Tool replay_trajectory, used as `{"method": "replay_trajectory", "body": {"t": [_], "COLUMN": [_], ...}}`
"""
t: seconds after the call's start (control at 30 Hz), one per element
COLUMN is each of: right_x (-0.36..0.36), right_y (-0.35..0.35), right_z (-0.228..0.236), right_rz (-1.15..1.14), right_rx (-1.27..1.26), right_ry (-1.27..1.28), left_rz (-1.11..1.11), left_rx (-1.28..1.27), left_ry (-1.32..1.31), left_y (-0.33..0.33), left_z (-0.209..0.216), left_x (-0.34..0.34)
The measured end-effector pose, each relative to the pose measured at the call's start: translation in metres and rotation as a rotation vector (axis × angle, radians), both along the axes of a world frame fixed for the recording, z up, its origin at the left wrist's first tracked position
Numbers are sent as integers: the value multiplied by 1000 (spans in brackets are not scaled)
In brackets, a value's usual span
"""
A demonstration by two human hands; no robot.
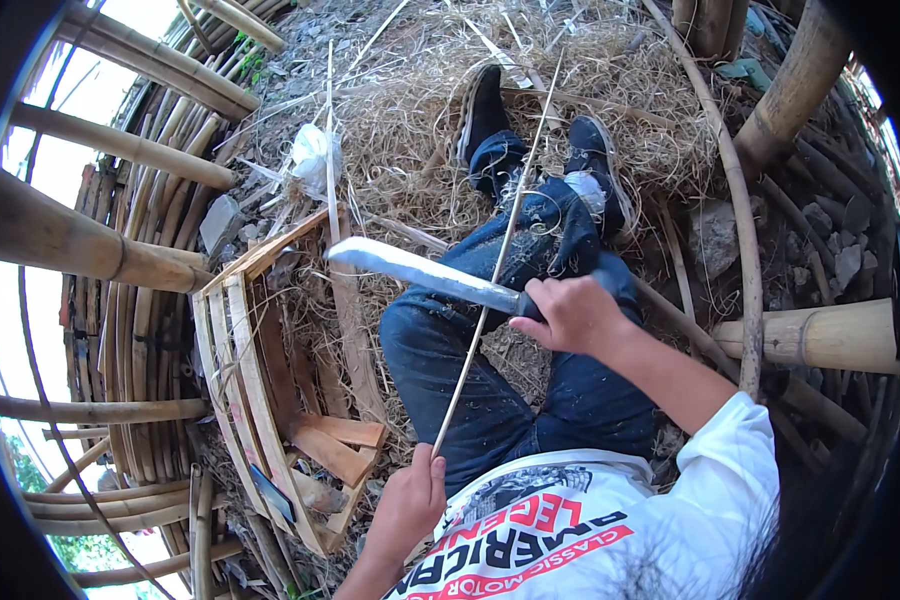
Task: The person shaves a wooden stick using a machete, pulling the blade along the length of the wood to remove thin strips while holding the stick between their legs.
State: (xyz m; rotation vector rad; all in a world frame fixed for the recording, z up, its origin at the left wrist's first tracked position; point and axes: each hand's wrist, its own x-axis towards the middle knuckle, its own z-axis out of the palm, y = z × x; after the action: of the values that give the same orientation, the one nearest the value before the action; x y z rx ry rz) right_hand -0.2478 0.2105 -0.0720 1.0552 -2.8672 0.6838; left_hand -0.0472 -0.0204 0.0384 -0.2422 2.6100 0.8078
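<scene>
The near end of a thin bamboo strip (508, 227) is pinched between the thumb and fingers of the left hand (408, 507), low in front of the body. The strip is stretched over the jeans (445, 370) and out between the shoes, probably so that its length is kept steady. The handle of a broad knife (410, 267) is gripped by the closed right hand (573, 314), and the blade is laid across the strip, pointed leftward; whether they touch cannot be told. The handle is presumably held close to the blade for control. A slatted wooden crate (238, 345) is set within reach on the left, with a dark flat object (271, 493) rested on it. Bold black and red lettering is printed on the white shirt (715, 445); on the blade, no marking can be made out.
</scene>
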Motion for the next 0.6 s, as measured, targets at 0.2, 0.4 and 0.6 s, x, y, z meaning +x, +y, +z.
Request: {"method": "replay_trajectory", "body": {"t": [0.2,0.4,0.6], "right_x": [-70,-41,-19], "right_y": [50,36,31], "right_z": [-37,-27,-13], "right_rz": [-447,-341,-27], "right_rx": [150,92,98], "right_ry": [49,65,129], "left_rz": [-43,-8,7], "left_rx": [122,98,83], "left_ry": [36,-21,-27], "left_y": [-4,-6,-13], "left_z": [-9,-10,-5], "left_x": [7,-5,-8]}}
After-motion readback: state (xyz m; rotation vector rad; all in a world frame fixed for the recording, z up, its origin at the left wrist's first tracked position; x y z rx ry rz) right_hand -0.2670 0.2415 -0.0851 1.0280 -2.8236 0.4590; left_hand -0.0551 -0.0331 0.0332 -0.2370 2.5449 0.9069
